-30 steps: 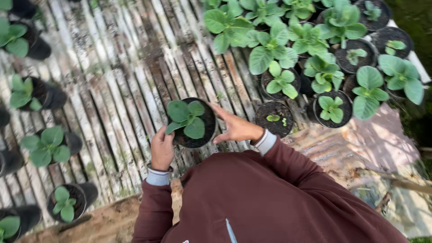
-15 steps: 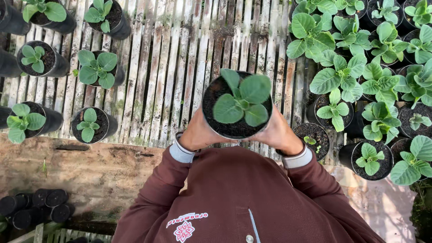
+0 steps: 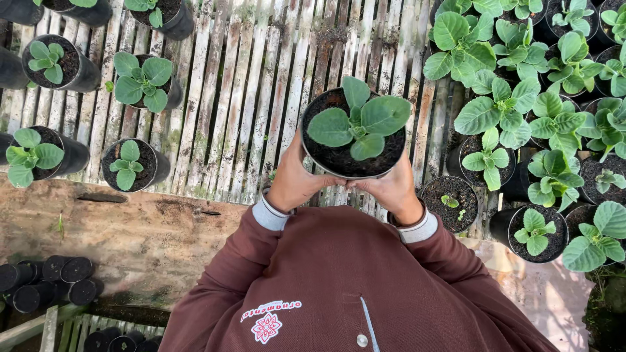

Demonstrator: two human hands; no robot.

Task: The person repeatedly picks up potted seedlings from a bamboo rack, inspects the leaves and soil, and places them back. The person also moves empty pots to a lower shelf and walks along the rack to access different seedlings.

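As it was half a second ago, black seedling pot [image 3: 355, 133] in both hands' [image 3: 297, 182] [image 3: 389, 189] grasping fingers, nearer now.

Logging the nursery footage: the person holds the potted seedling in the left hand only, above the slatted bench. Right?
Not quite. The head view shows both hands on the black pot: left hand and right hand cup it from below, above the slatted bench.

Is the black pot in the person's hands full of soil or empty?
Full. Dark soil fills the black pot almost to its rim, and a green seedling grows from it.
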